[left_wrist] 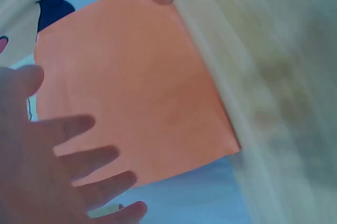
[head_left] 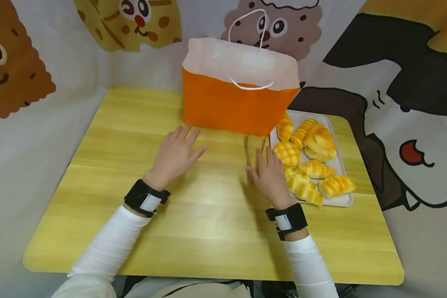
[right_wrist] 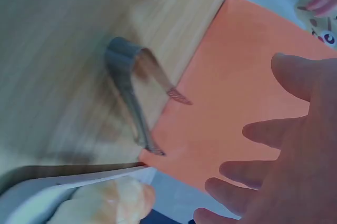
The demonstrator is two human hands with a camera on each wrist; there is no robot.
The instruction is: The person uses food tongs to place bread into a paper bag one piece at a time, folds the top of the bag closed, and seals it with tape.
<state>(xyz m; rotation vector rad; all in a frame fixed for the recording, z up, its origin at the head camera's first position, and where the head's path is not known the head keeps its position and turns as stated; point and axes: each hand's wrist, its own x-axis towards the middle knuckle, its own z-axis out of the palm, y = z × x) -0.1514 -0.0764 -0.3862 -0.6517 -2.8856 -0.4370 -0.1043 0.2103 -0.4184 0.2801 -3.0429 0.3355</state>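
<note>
Nearest the person's body, white sleeves (head_left: 108,242) run up to black wrist straps (head_left: 138,194), and past these both hands are spread over the yellow table (head_left: 208,231). The left hand (head_left: 174,155) is empty, its fingers extended towards the orange paper bag (head_left: 234,103); whether the fingertips touch it cannot be told. The right hand (head_left: 270,178) is empty too, fingers out straight, near the metal tongs (right_wrist: 122,71) without gripping them. The tongs lie just to the left of its fingers, bend towards the person, tips towards the bag. A sideways sweep of that hand could knock them askew, since nothing holds them.

Just to the right of the right hand sits a white tray (head_left: 343,200) crowded with bread rolls. One roll (head_left: 337,186) juts over the far-right rim and a braided loaf (head_left: 303,186) pokes past the near rim, so a bump from the wrist might tip either off. A twisted bun (head_left: 319,140), stacked on another, could slide if the tray were jolted.

Farther out, between and beyond the hands, the bag stands upright; its thin paper sides might buckle if pushed by the left fingers, and its right side, close by the tray, could catch the rolls
</note>
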